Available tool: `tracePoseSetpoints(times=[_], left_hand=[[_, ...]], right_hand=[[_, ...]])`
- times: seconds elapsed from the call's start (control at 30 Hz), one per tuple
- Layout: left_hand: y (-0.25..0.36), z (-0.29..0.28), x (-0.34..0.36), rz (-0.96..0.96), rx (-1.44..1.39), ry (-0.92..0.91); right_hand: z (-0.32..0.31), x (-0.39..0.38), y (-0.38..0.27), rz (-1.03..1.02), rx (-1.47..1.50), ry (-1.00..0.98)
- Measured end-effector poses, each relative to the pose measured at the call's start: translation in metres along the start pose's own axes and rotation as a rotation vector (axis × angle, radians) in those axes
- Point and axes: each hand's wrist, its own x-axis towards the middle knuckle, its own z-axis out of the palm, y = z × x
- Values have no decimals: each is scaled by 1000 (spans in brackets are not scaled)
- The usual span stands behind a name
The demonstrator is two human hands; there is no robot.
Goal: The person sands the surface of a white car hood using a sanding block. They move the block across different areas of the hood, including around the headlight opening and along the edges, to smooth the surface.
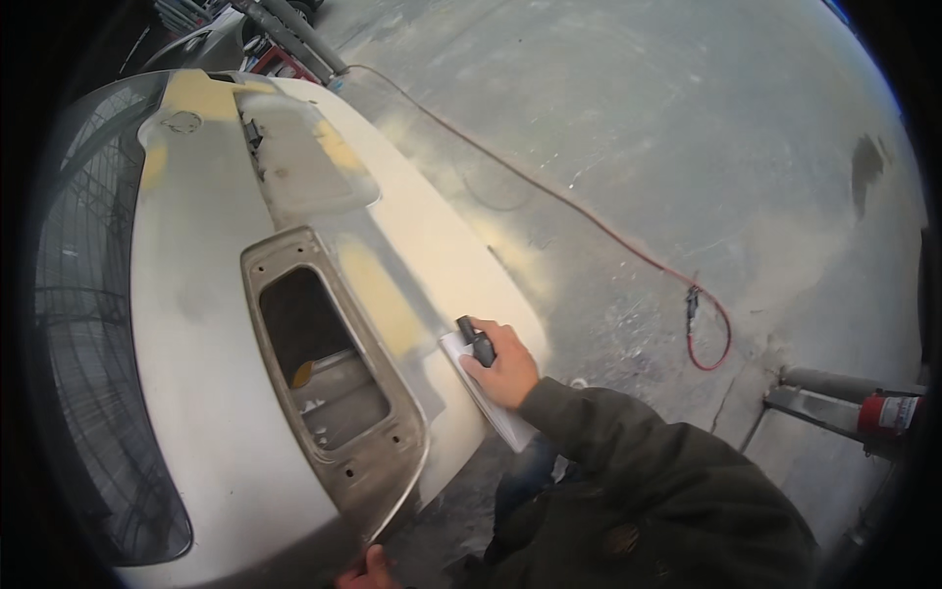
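In my right hand (508, 365) is a long, flat sanding block (505, 417) with a black knob handle (479, 346); the fingers are closed round the knob. The block lies along the outer side of a pale car rear end (432, 236), beside a yellowish filler patch (378, 299). Only a few fingers of my left hand (369, 571) show at the lower edge of the picture. They are by the bottom corner of the bodywork, and their grip is mostly cut off from view.
A bare lamp opening (343, 432) with dark space inside lies left of the block. Dark rear glass (93, 314) borders the body on the left. Across the dusty concrete floor (628, 118) runs a red air hose (579, 208). A metal arm (814, 402) with a red part stands at right.
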Motion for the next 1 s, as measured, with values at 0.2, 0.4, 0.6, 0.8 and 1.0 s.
tracePoseSetpoints(times=[0.2,0.4,0.6,0.8,1.0], left_hand=[[-24,-8,-18,-122,-42,8],[-12,-13,-11,-142,74,-94],[17,-1,-9,-107,21,-71],[16,-1,-5,-68,3,-64],[7,-2,-9,-127,-22,-49]], right_hand=[[3,-36,-17,-76,20,-62],[-4,-33,-33,-6,26,-38],[-4,-9,-34,34,-30,-55],[-1,-31,-34,-86,-16,-72],[-8,-33,-41,-58,-34,-69]])
